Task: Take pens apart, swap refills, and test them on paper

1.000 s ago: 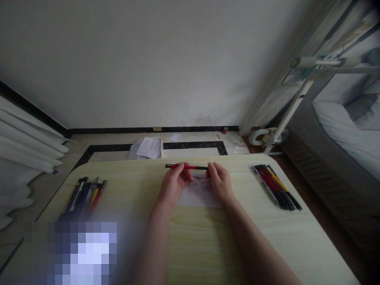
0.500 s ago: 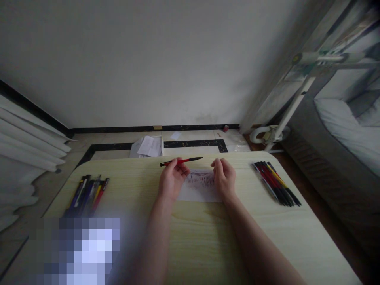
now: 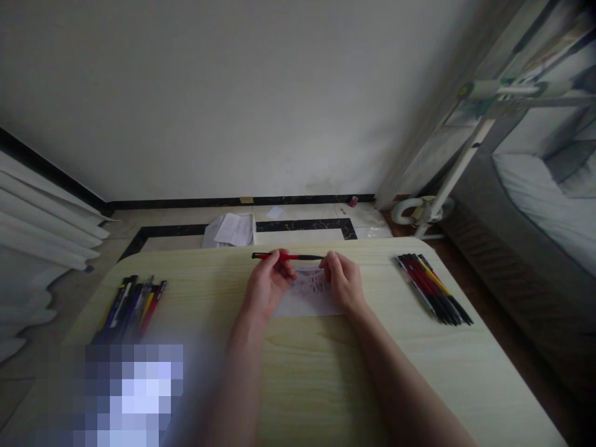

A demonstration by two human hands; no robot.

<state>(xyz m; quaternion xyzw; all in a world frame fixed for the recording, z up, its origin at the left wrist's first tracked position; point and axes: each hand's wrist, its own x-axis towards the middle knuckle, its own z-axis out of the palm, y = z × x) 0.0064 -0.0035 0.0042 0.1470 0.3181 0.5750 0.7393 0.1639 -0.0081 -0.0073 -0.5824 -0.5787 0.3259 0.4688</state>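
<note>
A red pen [image 3: 292, 256] with black ends lies nearly level above the far part of the table. My left hand [image 3: 270, 279] pinches its barrel between thumb and fingers. At the pen's right tip, the thumb and fingertips of my right hand [image 3: 345, 279] are closed around the end. Below both hands rests a white sheet of paper [image 3: 307, 304] covered in dark and reddish scribbles. Its side edges are partly hidden by my hands.
Several pens [image 3: 435, 288] lie side by side at the table's right. Another bunch of pens [image 3: 135, 304] is at the left, near a blurred, pixelated patch. Beyond the wooden table [image 3: 316, 372], papers [image 3: 233, 230] lie on the floor by the wall.
My right hand has moved slightly left and its fingers have closed on the pen's tip. The pen has turned from a slight slant to nearly level.
</note>
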